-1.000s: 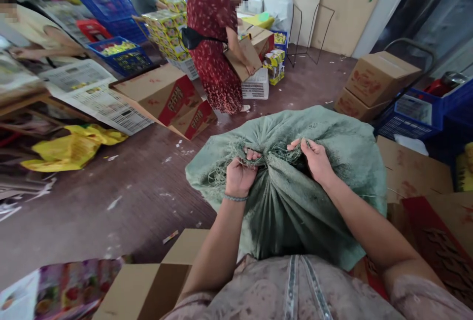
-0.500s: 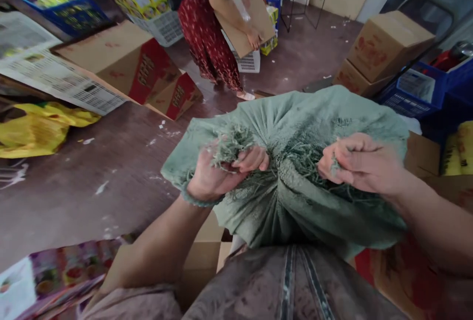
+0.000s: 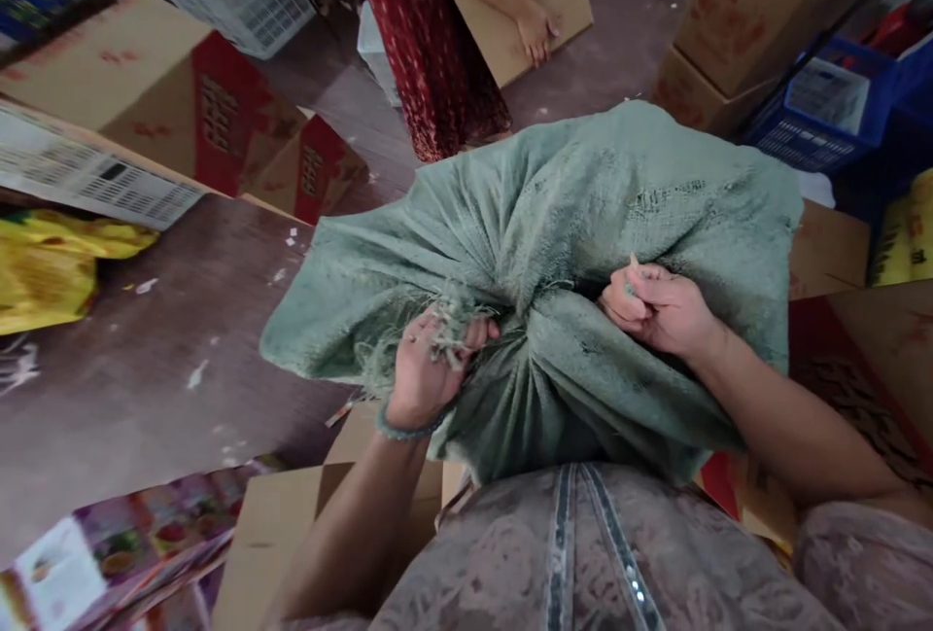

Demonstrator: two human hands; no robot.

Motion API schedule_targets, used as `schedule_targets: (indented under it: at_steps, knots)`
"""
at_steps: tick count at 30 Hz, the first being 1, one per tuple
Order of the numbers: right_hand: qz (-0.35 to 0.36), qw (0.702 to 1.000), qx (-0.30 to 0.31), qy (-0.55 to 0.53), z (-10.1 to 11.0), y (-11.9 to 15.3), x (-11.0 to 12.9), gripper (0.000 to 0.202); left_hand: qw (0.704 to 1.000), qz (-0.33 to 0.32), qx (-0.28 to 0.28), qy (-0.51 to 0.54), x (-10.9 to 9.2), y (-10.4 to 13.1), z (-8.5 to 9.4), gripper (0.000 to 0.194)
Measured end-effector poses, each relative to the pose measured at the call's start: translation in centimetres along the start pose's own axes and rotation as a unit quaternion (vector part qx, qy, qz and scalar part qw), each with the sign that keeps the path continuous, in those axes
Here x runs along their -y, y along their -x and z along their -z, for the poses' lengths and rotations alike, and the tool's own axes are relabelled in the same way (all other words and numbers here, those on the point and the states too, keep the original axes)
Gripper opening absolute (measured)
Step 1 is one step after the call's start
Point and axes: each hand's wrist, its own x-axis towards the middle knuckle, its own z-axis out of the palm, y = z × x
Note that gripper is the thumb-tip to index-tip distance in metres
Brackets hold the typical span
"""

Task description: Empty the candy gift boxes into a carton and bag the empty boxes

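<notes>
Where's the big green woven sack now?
In the head view, the big green woven sack sits slightly right of centre, beyond the wearer's brownish patterned shirt, its gathered middle between the left hand and right hand.

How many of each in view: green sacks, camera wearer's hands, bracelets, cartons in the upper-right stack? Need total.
Green sack: 1
Wearer's hands: 2 (left hand, right hand)
Bracelet: 1
Stacked cartons: 2 (upper carton, lower carton)
Total: 6

Dim, flat indoor lt, soft shadows in sack (image 3: 619, 184) folds, bg blurry, wide-angle stretch @ edges.
</notes>
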Motion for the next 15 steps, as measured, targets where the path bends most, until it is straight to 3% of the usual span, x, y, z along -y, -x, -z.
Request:
schedule_targets:
  at_steps: [2, 5, 8, 11, 15]
  knots:
    - [0.063, 0.998, -0.012, 0.011, -1.3, -0.8, 0.5, 0.062, 0.995, -0.073, -0.036, -0.049, -0.6, 0.1, -1.0, 0.019]
    - [0.144, 0.984, -0.045, 0.099, -3.5, -2.2, 2.2, 0.057, 0.979, -0.116, 0.004, -0.165, -2.8, -0.5, -3.3, 0.045]
    - [0.177, 0.961, -0.082, 0.194, -4.6, -3.8, 3.3, 0.056, 0.938, -0.095, 0.044, -0.330, -4.3, -0.9, -5.1, 0.041]
    - [0.162, 0.949, -0.127, 0.241, -4.1, -5.8, 3.0, 0.059, 0.928, -0.096, -0.015, -0.361, -3.2, -0.7, -5.1, 0.025]
    - [0.122, 0.954, -0.163, 0.221, -2.7, -8.5, 1.9, 0.061, 0.958, -0.141, -0.096, -0.232, 0.6, -0.2, -3.5, 0.007]
